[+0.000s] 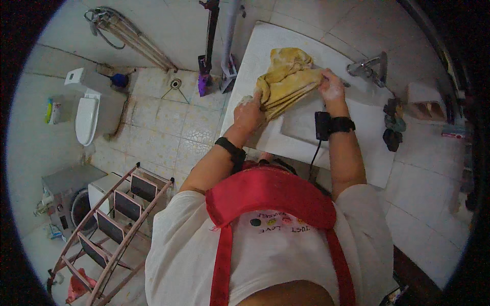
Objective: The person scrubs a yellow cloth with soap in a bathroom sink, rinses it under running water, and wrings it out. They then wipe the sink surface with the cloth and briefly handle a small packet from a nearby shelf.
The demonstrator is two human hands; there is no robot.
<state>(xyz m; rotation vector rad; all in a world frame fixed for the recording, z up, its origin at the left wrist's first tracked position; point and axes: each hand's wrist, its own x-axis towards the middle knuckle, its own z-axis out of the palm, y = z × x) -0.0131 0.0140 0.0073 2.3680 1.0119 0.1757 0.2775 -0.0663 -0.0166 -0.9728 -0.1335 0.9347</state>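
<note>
A wet-looking yellow cloth (287, 84) is stretched between my two hands over a white washbasin counter (264, 42). My left hand (250, 114) grips its near left edge, with whitish suds on the knuckles. Its right end is pinched in my right hand (332, 87), which also has suds on it. Folds run across the cloth, and a bunched, sudsy part lies at its far side. Beneath and to the right is the basin (302, 124), partly hidden by the cloth and my right wrist. A metal faucet (363, 70) stands at the basin's right side.
Dark small items (393, 124) lie along the counter's right edge. To the left are a folding stepladder (115, 229), a washing machine (67, 199) and a toilet (87, 118). Long-handled cleaning tools (204, 72) stand against the wall beyond the counter. A black cable (314, 157) hangs from my right wrist.
</note>
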